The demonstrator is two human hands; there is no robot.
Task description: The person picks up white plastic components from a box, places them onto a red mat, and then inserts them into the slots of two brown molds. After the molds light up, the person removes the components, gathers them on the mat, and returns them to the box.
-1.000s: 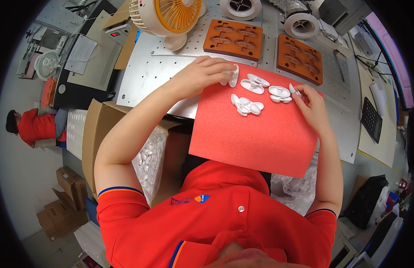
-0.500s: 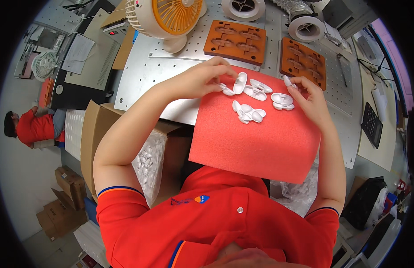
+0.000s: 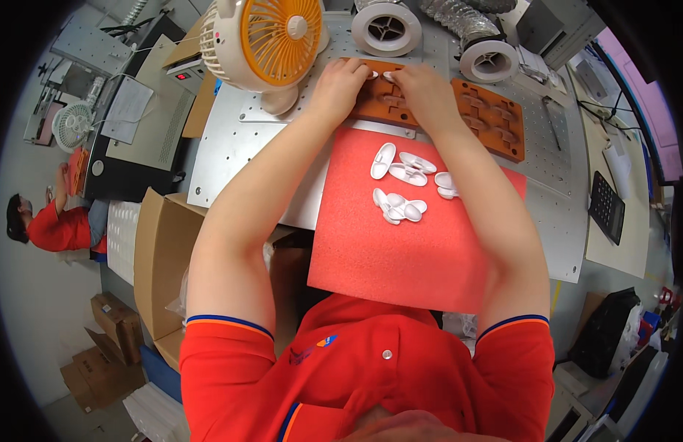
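Both arms reach to the far side of the work surface. My left hand (image 3: 343, 84) is closed at the left part of an orange-brown fixture block (image 3: 382, 113), with a small white oval plastic shell (image 3: 372, 75) at its fingertips. Over the same block, my right hand (image 3: 424, 87) pinches another white piece (image 3: 389, 76). The hands partly hide the block's recesses. Nearer to me, a red foam sheet (image 3: 385, 258) carries several white oval shells (image 3: 408, 174), some opened in hinged pairs, and a small heap (image 3: 398, 206). My right forearm partly covers one pair (image 3: 445, 184).
A second orange-brown block (image 3: 492, 120) lies to the right. A white and orange fan (image 3: 275, 40) and round white duct ends (image 3: 386, 29) stand at the back. An open cardboard box (image 3: 161, 258) sits at left, a calculator (image 3: 607, 206) at right. Another person in red (image 3: 57, 225) sits far left.
Both hands have moved from the foam sheet up and away onto the left fixture block, each taking a white piece along. The other shells stay on the foam.
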